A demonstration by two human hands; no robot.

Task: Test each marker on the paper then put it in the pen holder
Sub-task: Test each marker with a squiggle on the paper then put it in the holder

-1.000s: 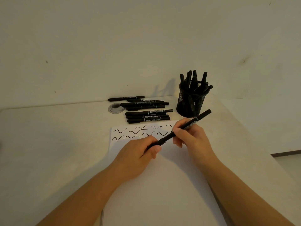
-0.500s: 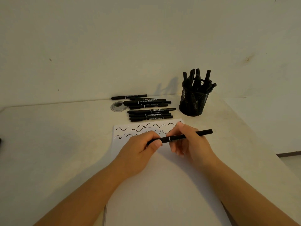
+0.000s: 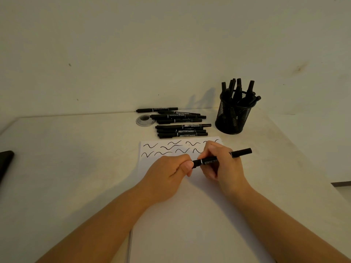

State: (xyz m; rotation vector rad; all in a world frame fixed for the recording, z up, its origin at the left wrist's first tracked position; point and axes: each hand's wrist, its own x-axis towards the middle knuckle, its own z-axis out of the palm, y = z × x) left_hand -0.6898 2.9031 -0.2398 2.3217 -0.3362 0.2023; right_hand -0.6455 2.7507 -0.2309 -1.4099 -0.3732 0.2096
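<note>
A black marker (image 3: 241, 153) lies almost level above the white paper (image 3: 190, 215), held by both hands. My left hand (image 3: 167, 175) grips its left end, the cap end, in curled fingers. My right hand (image 3: 222, 164) pinches the barrel near the middle. The paper carries two rows of black wavy test strokes (image 3: 165, 149) along its top edge. Several black markers (image 3: 180, 123) lie in a pile behind the paper. The black mesh pen holder (image 3: 234, 116) stands at the back right with several markers upright in it.
A round clear lid (image 3: 144, 120) lies left of the marker pile. A dark flat object (image 3: 5, 164) sits at the table's left edge. The wall runs close behind the table. The table's right edge slants past the pen holder.
The marker has swung down from a raised diagonal to nearly level. Both hands have drawn closer together on it, over the lower row of strokes.
</note>
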